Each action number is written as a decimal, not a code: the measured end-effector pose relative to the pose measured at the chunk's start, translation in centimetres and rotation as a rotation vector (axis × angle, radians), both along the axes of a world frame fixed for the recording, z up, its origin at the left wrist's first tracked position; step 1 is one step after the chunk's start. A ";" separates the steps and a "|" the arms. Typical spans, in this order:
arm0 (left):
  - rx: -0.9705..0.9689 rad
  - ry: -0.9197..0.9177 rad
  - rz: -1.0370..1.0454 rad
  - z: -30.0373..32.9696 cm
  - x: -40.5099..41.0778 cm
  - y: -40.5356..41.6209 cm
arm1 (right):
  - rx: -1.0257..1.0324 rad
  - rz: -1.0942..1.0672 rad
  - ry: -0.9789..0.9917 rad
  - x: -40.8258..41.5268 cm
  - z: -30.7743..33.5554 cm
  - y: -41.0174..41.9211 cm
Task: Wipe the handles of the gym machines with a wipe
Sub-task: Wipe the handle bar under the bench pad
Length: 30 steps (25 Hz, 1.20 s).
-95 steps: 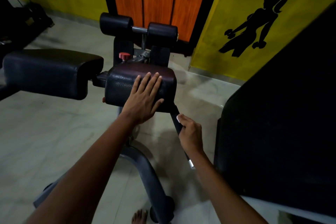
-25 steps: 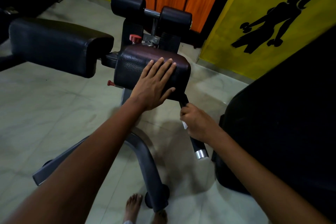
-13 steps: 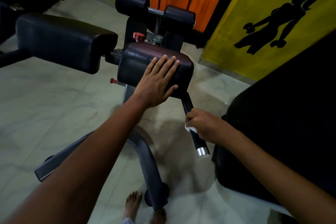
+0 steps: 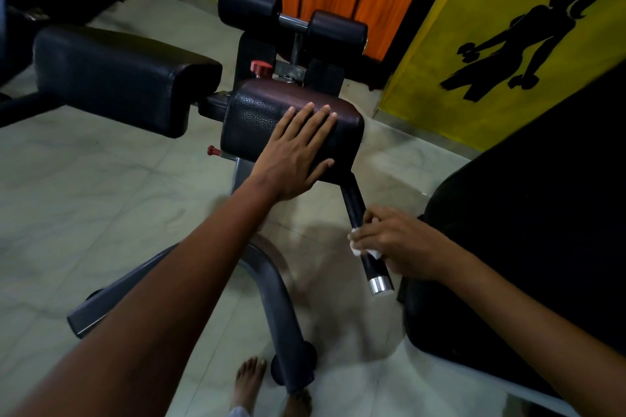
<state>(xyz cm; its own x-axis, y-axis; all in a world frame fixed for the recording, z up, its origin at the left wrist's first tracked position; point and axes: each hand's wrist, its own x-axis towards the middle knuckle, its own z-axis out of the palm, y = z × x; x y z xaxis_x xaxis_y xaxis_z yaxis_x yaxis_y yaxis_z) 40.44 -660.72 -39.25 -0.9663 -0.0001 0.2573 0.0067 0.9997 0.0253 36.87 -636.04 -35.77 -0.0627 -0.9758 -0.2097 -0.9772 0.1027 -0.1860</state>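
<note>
**Handle wipe in hand on the padded bench machine**

Head view. The handle (image 4: 356, 213), a black bar with a chrome end cap (image 4: 381, 285), projects down and toward the camera from under the brown pad (image 4: 271, 112). The right hand (image 4: 399, 242) is curled round the handle's lower half, just above the cap, pressing a white wipe (image 4: 364, 251) against it. The left hand (image 4: 298, 154) lies flat, fingers straight, on the pad above the handle, apparently bracing.

Assessment: the wiping stroke on this handle is under way. The next move calls for carrying the wipe over the cap, then on to another handle.
</note>
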 end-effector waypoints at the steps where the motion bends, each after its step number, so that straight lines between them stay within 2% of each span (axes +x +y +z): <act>1: -0.003 0.004 0.001 0.0 0.0 0.0 | -0.033 -0.042 0.022 -0.6 -0.5 -0.7; 6: -0.007 0.018 0.000 -0.2 0.0 -0.1 | -0.272 -0.263 -0.027 -2.0 -3.9 -2.7; 10: -0.013 0.022 -0.003 -0.4 0.0 -0.2 | -0.438 -0.624 -0.128 -2.2 -4.4 -4.7; 13: -0.007 0.028 -0.002 -0.4 0.0 -0.1 | -0.521 -0.708 -0.212 -2.5 -4.7 -5.6; 15: -0.003 0.031 0.001 -0.4 0.0 -0.2 | -0.554 -0.798 -0.160 -2.5 -5.0 -5.7; 17: -0.001 0.036 0.000 -0.4 0.0 -0.1 | -0.606 -1.024 -0.106 -3.2 -5.4 -5.4; 19: 0.003 0.044 -0.002 -0.4 0.0 0.0 | -0.556 -1.278 -0.126 -4.1 -5.6 -5.3; 21: -0.002 0.046 0.005 -0.6 -0.1 0.0 | -0.497 -1.358 -0.252 -4.1 -5.8 -5.6; 23: -0.012 0.049 0.013 -0.7 -0.1 0.1 | -0.557 -1.308 -0.385 -2.9 -5.5 -5.7; 25: -0.010 0.048 0.009 -0.7 -0.1 0.2 | -0.615 -1.284 -0.418 -1.7 -5.4 -5.1; 27: -0.009 0.047 0.007 -0.8 -0.1 0.1 | -0.608 -1.388 -0.468 -1.8 -5.9 -5.0; 30: -0.007 0.046 0.003 -0.6 -0.1 0.1 | -0.593 -1.636 -0.695 -3.2 -5.9 -6.7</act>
